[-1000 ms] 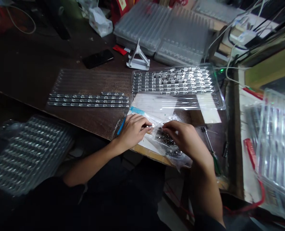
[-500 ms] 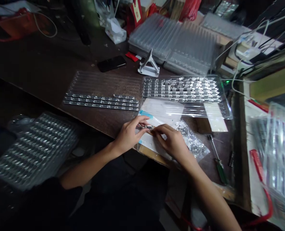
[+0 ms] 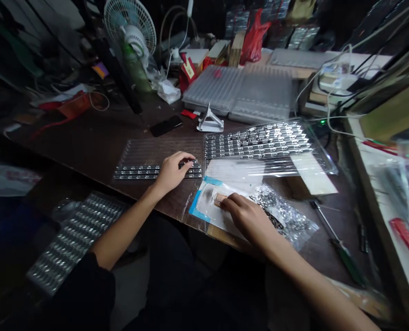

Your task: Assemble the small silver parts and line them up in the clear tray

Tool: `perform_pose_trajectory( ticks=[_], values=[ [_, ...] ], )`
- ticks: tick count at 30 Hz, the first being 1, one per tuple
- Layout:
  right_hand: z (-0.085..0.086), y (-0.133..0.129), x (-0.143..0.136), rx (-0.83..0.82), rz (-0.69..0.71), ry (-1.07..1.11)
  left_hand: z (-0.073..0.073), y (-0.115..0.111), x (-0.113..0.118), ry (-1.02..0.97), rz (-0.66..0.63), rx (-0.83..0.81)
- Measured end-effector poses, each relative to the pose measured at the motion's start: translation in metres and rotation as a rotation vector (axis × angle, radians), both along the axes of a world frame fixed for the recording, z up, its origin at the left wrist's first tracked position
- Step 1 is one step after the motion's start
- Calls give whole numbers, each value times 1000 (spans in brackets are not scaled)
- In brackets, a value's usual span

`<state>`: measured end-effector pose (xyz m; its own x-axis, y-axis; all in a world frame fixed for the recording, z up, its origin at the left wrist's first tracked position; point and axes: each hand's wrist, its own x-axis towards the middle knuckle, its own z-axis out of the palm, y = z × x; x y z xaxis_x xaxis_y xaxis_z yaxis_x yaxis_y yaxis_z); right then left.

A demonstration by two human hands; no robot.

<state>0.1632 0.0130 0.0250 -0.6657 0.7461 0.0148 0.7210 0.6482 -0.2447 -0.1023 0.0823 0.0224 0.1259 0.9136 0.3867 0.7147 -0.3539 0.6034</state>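
My left hand [image 3: 175, 172] is over the right end of the filled rows in the left clear plastic tray [image 3: 131, 149]. Its thumb and fingers are closed on a small metal connector [image 3: 194, 162], partly covered by the fingertips. Several rows of like connectors lie in the grooves along the tray's near side. My right hand [image 3: 244, 209] rests on a white sheet [image 3: 199, 202] edged with blue tape, its fingers closed on a small brown block [image 3: 220, 199]. A clear bag of small shiny metal parts [image 3: 294, 218] lies against that hand's right side.
A second tray of connectors [image 3: 256, 142] stands to the right, propped over a white box [image 3: 313, 177]. Behind are a phone [image 3: 166, 126], a white stand [image 3: 210, 122] and stacked clear trays [image 3: 262, 94]. A green-handled screwdriver [image 3: 345, 259] lies at right; another filled tray [image 3: 76, 239] is lower left.
My left hand has moved left and away from the sheet to the left tray with the connector. My right hand stays at the sheet. The view has tilted up, showing a fan.
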Motion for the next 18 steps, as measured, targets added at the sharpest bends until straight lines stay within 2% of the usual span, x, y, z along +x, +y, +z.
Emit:
perform_pose_trajectory(
  ticks=[5,10,14,18],
  values=[
    [-1,3,5,-8,-36,85,-3,18,3,94,-80,-28],
    [8,12,28,5,-104,218,-1,19,-4,223,-23,-43],
    [20,15,50,-108,-151,216,1,26,-1,388,-1,-107],
    [23,15,61,-252,-113,109,1,33,5,491,31,-158]
  ],
)
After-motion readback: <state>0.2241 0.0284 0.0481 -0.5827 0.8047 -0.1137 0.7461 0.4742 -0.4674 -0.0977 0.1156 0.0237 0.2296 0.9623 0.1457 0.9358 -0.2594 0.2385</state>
